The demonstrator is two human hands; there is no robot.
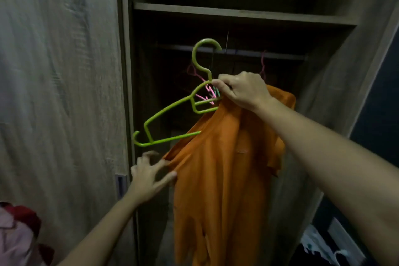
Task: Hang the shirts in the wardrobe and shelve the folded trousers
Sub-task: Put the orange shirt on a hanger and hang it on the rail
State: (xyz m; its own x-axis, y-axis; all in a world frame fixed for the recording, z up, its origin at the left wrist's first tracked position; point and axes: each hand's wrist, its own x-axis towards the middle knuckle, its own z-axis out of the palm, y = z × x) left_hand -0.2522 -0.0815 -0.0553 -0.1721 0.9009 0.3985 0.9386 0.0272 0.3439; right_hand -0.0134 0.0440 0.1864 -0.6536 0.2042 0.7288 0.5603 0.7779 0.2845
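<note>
An orange shirt (224, 179) hangs half on a green plastic hanger (172, 112), whose left arm sticks out bare. My right hand (241, 90) grips the hanger just below its hook, together with the top of the shirt. The hook is level with the wardrobe's dark rail (233, 52), in front of it. My left hand (151, 176) pinches the shirt's left edge between thumb and fingers, below the hanger's bare arm.
The open wardrobe has a wooden shelf (244, 14) above the rail. Pink hangers (263, 65) hang on the rail behind. A closed wooden door (60, 93) stands left. Red and pink clothes (19, 233) lie at lower left; light fabric (323, 246) lies at lower right.
</note>
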